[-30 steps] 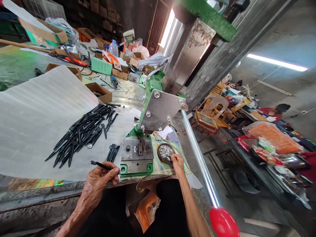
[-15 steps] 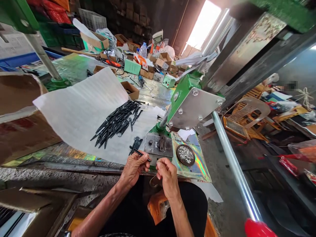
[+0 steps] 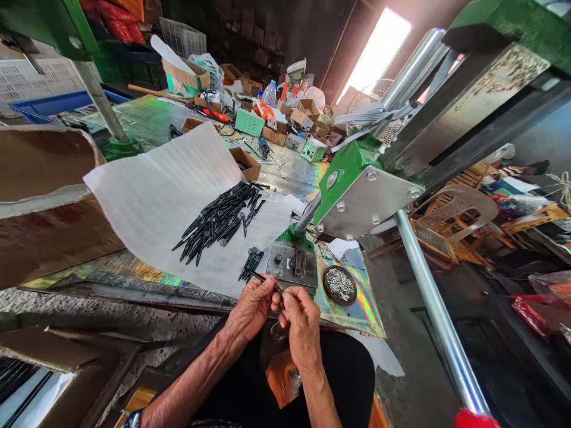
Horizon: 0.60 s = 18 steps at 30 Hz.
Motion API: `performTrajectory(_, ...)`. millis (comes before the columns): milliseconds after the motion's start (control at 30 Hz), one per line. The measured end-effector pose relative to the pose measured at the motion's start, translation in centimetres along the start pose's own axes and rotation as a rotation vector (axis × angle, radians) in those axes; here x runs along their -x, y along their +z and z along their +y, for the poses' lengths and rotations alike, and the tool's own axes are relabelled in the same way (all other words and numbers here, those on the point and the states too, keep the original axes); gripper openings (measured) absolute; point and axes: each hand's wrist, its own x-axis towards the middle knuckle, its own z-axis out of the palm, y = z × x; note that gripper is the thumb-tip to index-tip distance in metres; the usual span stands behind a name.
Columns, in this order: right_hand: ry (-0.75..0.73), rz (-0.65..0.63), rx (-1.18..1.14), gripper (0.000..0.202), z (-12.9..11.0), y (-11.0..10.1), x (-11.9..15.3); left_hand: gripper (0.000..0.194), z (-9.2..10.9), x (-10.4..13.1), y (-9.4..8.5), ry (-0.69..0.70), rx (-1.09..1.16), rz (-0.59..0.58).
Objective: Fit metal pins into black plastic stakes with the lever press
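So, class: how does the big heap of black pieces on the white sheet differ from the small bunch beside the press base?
The big heap holds many pieces, the small bunch only a few. The heap sprawls loosely mid-sheet; the bunch lies tight at the sheet's edge, nearer the left hand and right hand. Both are slim black pieces on the white sheet.

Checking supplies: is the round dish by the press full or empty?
Not empty: the round dish holds a shiny heap of small silvery pieces.

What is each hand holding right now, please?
Left hand: closed on a thin black piece.
Right hand: fingertips pinched at that piece's end; what they grip cannot be told.
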Motion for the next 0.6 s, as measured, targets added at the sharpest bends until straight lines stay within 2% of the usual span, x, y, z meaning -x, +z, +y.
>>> performTrajectory(333, 0.005, -0.031, -0.157, 0.020, 0.30, -0.08, 0.11, 0.039, -0.27, 0.16, -0.14, -0.006, 0.035, 0.016)
performTrajectory(600, 0.017, -0.009, -0.214, 0.018, 0.07, 0.09, 0.43, 0.040, -0.46, 0.19, -0.29, -0.008, 0.015, -0.026)
